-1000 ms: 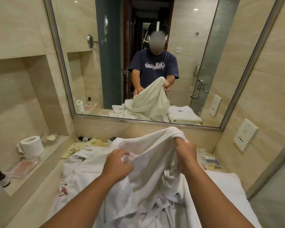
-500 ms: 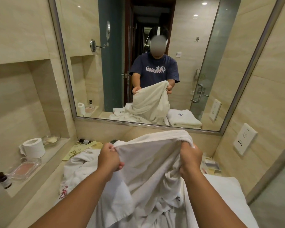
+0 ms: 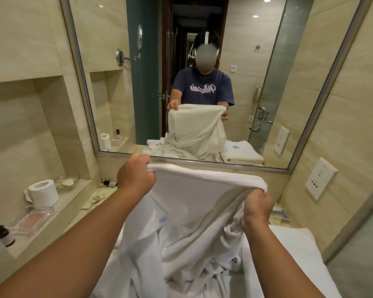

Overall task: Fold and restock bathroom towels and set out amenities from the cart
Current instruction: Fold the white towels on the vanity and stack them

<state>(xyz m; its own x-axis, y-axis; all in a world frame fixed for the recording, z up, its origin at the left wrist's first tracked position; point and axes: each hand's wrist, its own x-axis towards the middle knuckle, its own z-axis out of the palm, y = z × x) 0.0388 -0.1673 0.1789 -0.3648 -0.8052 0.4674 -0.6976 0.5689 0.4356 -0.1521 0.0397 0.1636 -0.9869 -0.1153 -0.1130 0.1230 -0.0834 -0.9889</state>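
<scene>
Head view is showing both hands raised in front of the mirror (image 3: 81, 82), each one gripping the top edge of a white towel (image 3: 194, 196). The left hand (image 3: 136, 177) is curling its fingers round the left corner of the edge, with the back of the hand turned to the camera. The right hand (image 3: 257, 209) is sitting lower than the left and is bunching the right end of the same edge in a closed fist.

Between the two grips the towel edge is running as a stretched band, higher at the left grip and sloping down to the right one. Below this band the towel is hanging as a wide sheet. Its lower part is falling into folds just under the right fist and is merging with a heap of white linen (image 3: 181, 276) under both forearms. I cannot tell where the towel ends and the heap begins.

Right of the right grip, and lower, a folded white towel (image 3: 295, 239) is lying flat. Left of the left grip, well apart, a toilet paper roll (image 3: 44, 192) is standing on a ledge, with a clear glass tray (image 3: 33, 220) and a small dark bottle (image 3: 3, 235) nearer to the camera. Behind the grips the mirror is reflecting the person holding the towel spread between both hands.
</scene>
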